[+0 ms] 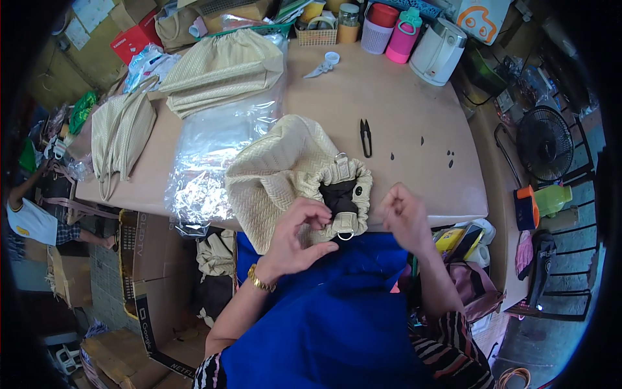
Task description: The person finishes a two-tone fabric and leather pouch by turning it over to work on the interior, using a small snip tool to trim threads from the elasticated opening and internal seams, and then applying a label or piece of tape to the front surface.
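A cream woven-textured bag (pixel 275 162) lies on the near part of the table. Its gathered mouth faces right and shows a dark lining (pixel 338 198), a black snap button (pixel 359 191) and metal D-rings (pixel 345 234) on short tabs. My left hand (pixel 299 235) is at the near side of the mouth, thumb and fingers apart, gripping nothing. To the right of the bag my right hand (pixel 407 214) is raised, slightly blurred, with its fingers curled together. Whatever they may pinch is too small or hidden to make out. Black thread snips (pixel 366 138) lie beyond the bag.
Clear plastic sheets (pixel 220 139) lie left of the bag. Two more cream bags (pixel 223 68) (pixel 123 133) rest farther left. Along the back stand a jar (pixel 348 24), a pink bottle (pixel 403 39) and a white kettle (pixel 438 52). A black fan (pixel 544 142) is at right.
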### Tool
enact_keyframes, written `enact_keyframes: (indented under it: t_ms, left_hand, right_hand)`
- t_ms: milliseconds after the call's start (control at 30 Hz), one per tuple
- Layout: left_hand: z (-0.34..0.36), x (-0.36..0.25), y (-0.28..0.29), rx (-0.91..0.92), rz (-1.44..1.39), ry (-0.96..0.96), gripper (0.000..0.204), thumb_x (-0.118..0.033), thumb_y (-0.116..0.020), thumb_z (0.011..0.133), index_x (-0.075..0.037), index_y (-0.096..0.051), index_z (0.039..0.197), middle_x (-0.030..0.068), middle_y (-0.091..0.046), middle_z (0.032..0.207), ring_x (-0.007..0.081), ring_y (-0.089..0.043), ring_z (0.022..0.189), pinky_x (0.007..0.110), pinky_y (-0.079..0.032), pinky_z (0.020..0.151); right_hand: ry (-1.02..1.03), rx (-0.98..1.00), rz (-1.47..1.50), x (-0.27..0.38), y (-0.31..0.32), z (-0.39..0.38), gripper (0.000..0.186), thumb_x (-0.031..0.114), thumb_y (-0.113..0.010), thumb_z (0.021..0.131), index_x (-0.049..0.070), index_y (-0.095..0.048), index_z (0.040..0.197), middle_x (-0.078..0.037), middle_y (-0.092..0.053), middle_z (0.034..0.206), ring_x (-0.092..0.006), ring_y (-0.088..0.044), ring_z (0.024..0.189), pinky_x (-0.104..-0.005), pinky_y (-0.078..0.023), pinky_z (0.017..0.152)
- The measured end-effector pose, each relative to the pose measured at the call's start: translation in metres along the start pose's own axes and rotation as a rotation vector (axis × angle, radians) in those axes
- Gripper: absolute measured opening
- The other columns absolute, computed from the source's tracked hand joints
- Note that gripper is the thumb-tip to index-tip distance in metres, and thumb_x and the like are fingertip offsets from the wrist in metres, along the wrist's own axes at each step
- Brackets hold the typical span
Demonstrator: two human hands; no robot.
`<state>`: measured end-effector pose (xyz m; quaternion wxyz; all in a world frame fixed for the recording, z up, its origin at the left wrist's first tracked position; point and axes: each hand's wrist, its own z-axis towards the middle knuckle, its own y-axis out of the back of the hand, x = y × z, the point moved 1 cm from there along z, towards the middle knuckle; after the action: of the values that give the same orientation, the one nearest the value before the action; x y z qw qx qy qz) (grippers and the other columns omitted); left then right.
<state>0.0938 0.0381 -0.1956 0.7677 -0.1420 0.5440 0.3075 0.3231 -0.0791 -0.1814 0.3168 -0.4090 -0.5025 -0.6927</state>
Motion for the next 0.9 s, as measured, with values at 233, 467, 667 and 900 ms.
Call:
enact_keyframes:
  t_ms: [233, 467, 667, 900]
  left_hand:
    - [0.027, -0.015, -0.001, -0.328, 0.569, 0.093, 0.052, -0.018, -0.073, 0.079, 0.003, -0.05, 0.121, 0.0146, -0.053, 0.097, 0.0269, -0.055, 0.079, 0.036, -0.047, 0.068]
    - [0.05, -0.044, 0.02, -0.242, 0.728, 0.083, 0.036, 0.006, -0.059, 0.068, -0.002, -0.064, 0.103, 0.0137, -0.048, 0.089, 0.0274, -0.056, 0.072, 0.035, -0.048, 0.062]
    - [0.108, -0.16, 0.044, -0.394, 0.887, -0.33, 0.042, 0.018, -0.049, 0.059, -0.006, -0.068, 0.088, 0.0074, -0.048, 0.086, 0.0194, -0.053, 0.071, 0.03, -0.045, 0.054]
    - [0.102, -0.075, -0.002, 0.093, 1.143, -0.36, 0.054, 0.001, -0.062, 0.068, -0.012, -0.055, 0.12, 0.009, -0.053, 0.1, 0.0288, -0.058, 0.083, 0.036, -0.048, 0.07]
  right_hand:
    - [-0.407, -0.017, 0.69, 0.001, -0.056, -0.004, 0.044, 0.004, -0.059, 0.09, 0.002, -0.032, 0.125, -0.007, -0.056, 0.086, -0.0116, -0.059, 0.067, -0.0243, -0.051, 0.053]
    - [-0.169, 0.32, 0.241, -0.016, -0.019, 0.015, 0.038, -0.001, -0.065, 0.083, 0.004, -0.045, 0.115, -0.007, -0.054, 0.102, -0.0133, -0.058, 0.089, -0.0269, -0.051, 0.075]
    - [0.02, 0.006, -0.731, -0.046, 0.002, 0.101, 0.061, 0.035, -0.059, 0.092, 0.009, -0.038, 0.143, -0.015, -0.031, 0.152, -0.0305, -0.026, 0.142, -0.0501, -0.022, 0.114]
    - [-0.004, -0.044, -0.21, -0.096, 0.028, 0.16, 0.053, 0.024, -0.06, 0.091, 0.008, -0.042, 0.138, -0.014, -0.045, 0.142, -0.0252, -0.046, 0.128, -0.041, -0.037, 0.105]
